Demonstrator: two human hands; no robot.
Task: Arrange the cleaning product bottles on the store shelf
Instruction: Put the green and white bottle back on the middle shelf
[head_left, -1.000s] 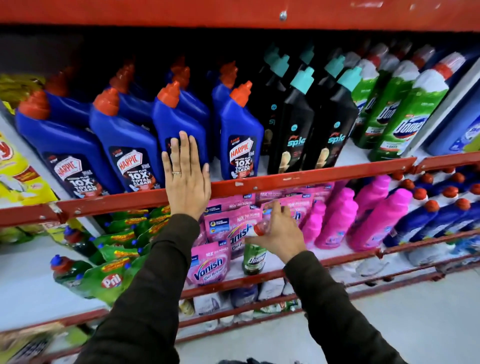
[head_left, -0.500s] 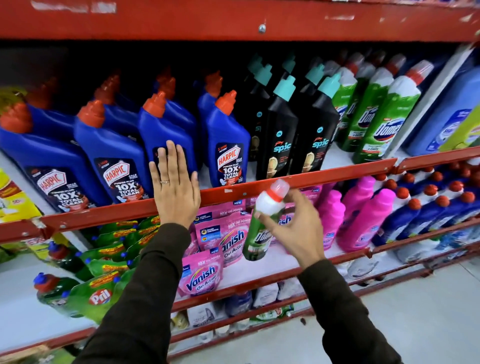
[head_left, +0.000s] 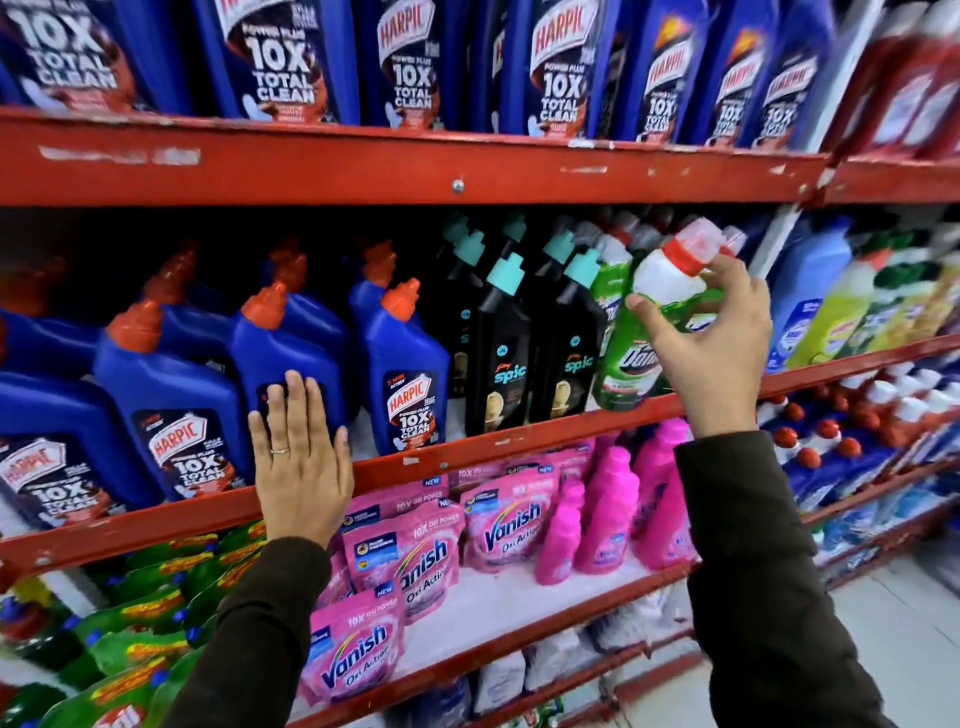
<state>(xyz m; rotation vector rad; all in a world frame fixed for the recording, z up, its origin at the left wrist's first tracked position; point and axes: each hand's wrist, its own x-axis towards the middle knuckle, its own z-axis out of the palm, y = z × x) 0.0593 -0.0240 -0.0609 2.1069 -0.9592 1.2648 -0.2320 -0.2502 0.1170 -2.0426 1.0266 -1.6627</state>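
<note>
My right hand (head_left: 711, 343) grips a green Domex bottle (head_left: 631, 358) with a white shoulder and red cap, tilted, its base just above the red rail of the middle shelf (head_left: 519, 441), in front of other green Domex bottles. Left of it stand black Spic bottles (head_left: 501, 358) with teal caps, then blue Harpic bottles (head_left: 405, 374) with orange caps. My left hand (head_left: 298, 462) lies flat, fingers spread, against the rail and a blue Harpic bottle (head_left: 280, 353), holding nothing.
The top shelf (head_left: 457, 166) carries a row of large Harpic bottles. Below the middle shelf sit pink Vanish pouches (head_left: 415, 551) and pink bottles (head_left: 608, 509). Green Pril bottles (head_left: 150, 613) lie lower left. Blue and yellow-green bottles (head_left: 831, 312) fill the bay to the right.
My right hand has lifted the green bottle from the lower shelf up and to the right, to the Domex row on the middle shelf. My left hand has stayed pressed on the rail.
</note>
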